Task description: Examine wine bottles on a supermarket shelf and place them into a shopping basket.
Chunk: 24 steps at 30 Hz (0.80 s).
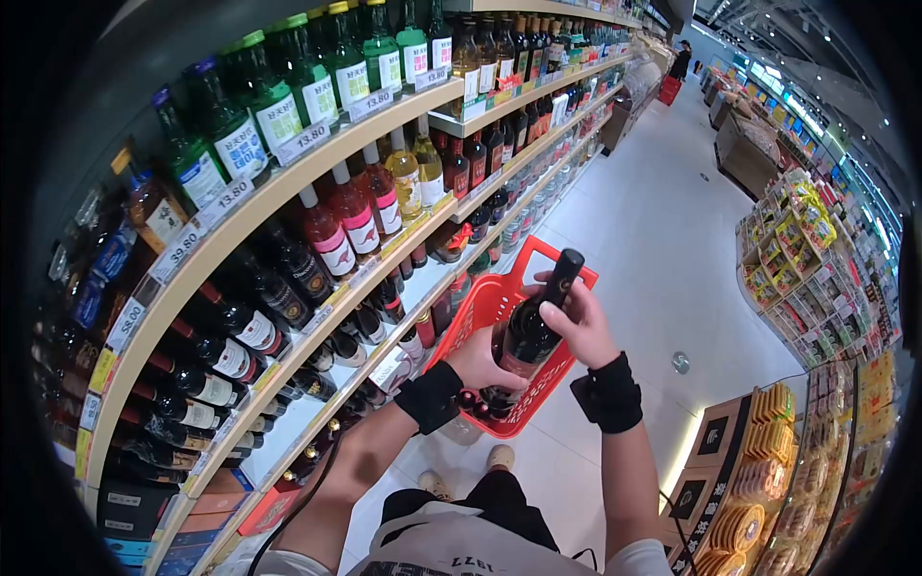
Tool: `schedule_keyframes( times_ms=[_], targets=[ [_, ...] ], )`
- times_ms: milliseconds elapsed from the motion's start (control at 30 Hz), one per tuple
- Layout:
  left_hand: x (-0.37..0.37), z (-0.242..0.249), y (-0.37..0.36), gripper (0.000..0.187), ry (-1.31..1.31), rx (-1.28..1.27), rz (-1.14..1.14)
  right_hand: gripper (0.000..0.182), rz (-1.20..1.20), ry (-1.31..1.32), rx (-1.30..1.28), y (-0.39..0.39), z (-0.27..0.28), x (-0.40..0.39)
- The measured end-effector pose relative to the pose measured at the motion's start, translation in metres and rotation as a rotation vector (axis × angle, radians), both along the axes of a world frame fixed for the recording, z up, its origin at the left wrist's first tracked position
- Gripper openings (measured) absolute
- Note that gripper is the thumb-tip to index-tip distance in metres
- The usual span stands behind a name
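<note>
A dark wine bottle (538,326) with a black neck is held tilted in front of the body, above a red shopping basket (471,317). Around its lower part, near the label, is my left hand (477,360). My right hand (579,322) grips the upper part just below the neck, thumb across the front. Both wrists wear black bands. Inside the basket, below the held bottle, dark round bottle ends (480,408) show; the hands and bottle hide much of the basket's inside.
Shelves on the left hold green bottles (279,115), pink-labelled bottles (331,235) and dark wine bottles (230,355). Snack racks (797,250) and packaged food (740,523) stand on the right. A person in dark clothes (681,61) is far down the aisle.
</note>
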<state>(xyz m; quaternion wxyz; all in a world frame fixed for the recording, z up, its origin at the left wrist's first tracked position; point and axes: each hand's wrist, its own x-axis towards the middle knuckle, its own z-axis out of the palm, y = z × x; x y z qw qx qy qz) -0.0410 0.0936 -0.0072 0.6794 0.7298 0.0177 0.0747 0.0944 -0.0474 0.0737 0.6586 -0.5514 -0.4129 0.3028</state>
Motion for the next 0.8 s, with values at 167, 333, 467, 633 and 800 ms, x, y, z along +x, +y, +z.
schedule_keyframes(
  times_ms=[167,333,467,633,800],
  targets=[
    [-0.006,0.027,0.002,0.07,0.014,-0.211,-0.081,0.026,0.091,0.064,0.039,0.018,0.045,0.015],
    [-0.004,0.047,-0.028,0.125,-0.244,-0.458,0.028,0.018,0.123,0.123,0.139,0.019,0.071,0.046],
    [0.014,0.025,-0.049,0.129,-0.237,-0.587,0.04,0.019,0.244,0.133,0.157,0.025,0.091,0.09],
    [0.044,0.028,-0.072,0.109,-0.256,-0.417,0.215,0.021,0.383,0.23,0.088,0.037,0.097,0.129],
    [0.053,0.045,-0.104,0.071,-0.273,-0.354,0.463,0.022,0.524,0.326,0.061,0.053,0.083,0.148]
  ],
)
